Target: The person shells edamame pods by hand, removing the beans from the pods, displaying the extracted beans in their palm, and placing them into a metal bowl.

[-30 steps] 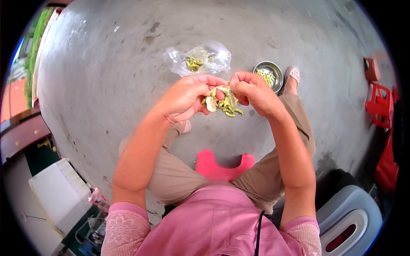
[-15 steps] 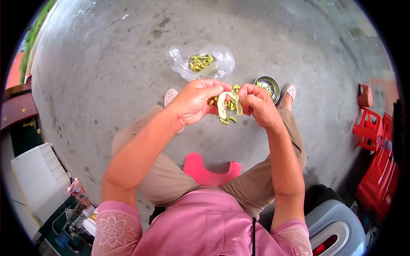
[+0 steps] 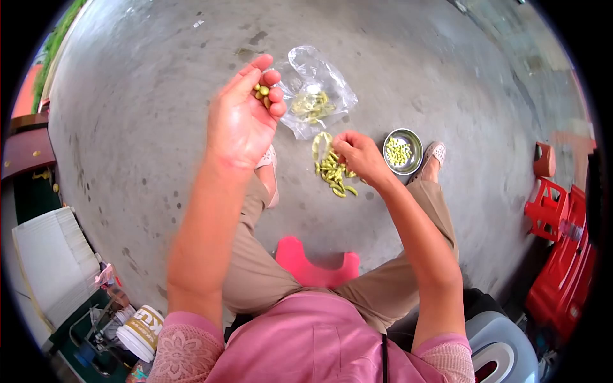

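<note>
My left hand (image 3: 242, 121) is raised at the left, palm up, its fingers curled over several small green and brownish edamame pods (image 3: 263, 93), partly hidden by the fingers. To the right and lower, my right hand (image 3: 359, 154) pinches a pale, split-open pod shell (image 3: 321, 145) between thumb and fingers. Beneath it, a loose pile of edamame pods (image 3: 335, 177) lies on the floor. A crumpled clear plastic bag (image 3: 332, 76) with pods or shells in it lies beyond, near my left fingertips. Right of my right hand stands a round metal bowl (image 3: 414, 167) holding pale green shelled beans (image 3: 398, 152).
A pink stool edge (image 3: 313, 267) shows between my knees. Red plastic stools (image 3: 546, 209) stand at the right, with a grey-blue plastic object (image 3: 511, 338) below. White stacked sheets (image 3: 54, 262) and a white tub (image 3: 142, 332) are at the left. My shoes flank the pods.
My hands have moved apart. The left has risen up and left with its pods, turning palm up; the right has shifted slightly left and down with the split shell.
</note>
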`<state>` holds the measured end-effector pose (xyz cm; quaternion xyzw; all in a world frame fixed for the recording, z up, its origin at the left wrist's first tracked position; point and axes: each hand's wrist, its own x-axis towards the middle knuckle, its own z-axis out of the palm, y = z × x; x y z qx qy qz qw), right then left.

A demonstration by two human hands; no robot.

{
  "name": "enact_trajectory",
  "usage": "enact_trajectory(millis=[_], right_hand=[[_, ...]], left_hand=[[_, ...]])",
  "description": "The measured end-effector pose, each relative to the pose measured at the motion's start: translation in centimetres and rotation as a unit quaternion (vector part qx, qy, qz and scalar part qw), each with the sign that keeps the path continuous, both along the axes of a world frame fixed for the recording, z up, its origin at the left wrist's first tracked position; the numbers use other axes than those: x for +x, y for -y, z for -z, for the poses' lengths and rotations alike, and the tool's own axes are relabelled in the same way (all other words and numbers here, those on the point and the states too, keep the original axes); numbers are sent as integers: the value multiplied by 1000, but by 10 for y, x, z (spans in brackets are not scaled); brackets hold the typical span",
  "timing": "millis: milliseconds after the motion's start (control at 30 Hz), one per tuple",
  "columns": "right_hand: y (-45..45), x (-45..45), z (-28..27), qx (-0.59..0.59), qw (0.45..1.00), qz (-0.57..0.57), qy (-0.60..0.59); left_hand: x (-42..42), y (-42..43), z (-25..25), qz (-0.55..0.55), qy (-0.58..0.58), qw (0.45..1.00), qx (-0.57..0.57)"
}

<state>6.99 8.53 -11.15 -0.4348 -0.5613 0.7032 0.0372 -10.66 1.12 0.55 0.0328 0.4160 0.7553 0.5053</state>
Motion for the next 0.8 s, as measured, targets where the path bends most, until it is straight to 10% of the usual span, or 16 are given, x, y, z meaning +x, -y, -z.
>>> enact_trajectory(millis=[267,567,667,800], right_hand=[[-53,-133,84,-167,948,191,-193],[-69,-224,172,-125,955,229,-143],[-76,-230,211,236,971,41,-27],[-76,-215,187,361,898,-176,183]], left_hand=[[-9,20,-20,-46,84,995,16],[-20,39,-31,-25,127,992,3],[-16,42,-37,-26,157,987,-27],[-17,40,-35,8,171,985,-13]])
